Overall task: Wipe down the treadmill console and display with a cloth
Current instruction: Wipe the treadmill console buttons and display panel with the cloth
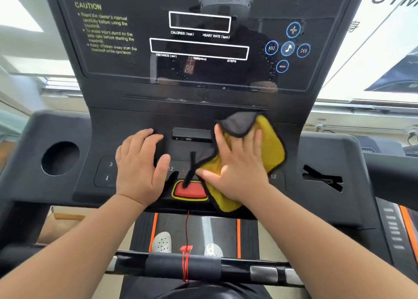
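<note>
A yellow cloth (270, 145) with a grey underside and black edging lies on the dark treadmill console (97, 129), right of centre. My right hand (237, 163) presses flat on it with straight, spread fingers. My left hand (140, 163) rests on the console's left button area, fingers slightly bent, holding nothing. The glossy black display (126, 72) rises above, with white boxes, yellow caution text and blue round buttons; water droplets dot its lower part. The cloth's black loop hangs over the red stop button (192, 193).
A round cup holder (60, 158) sits at the console's left and a slotted recess (323, 177) at its right. A red safety cord (187, 231) runs down to the front handlebar (181, 266). The belt and white shoes show below.
</note>
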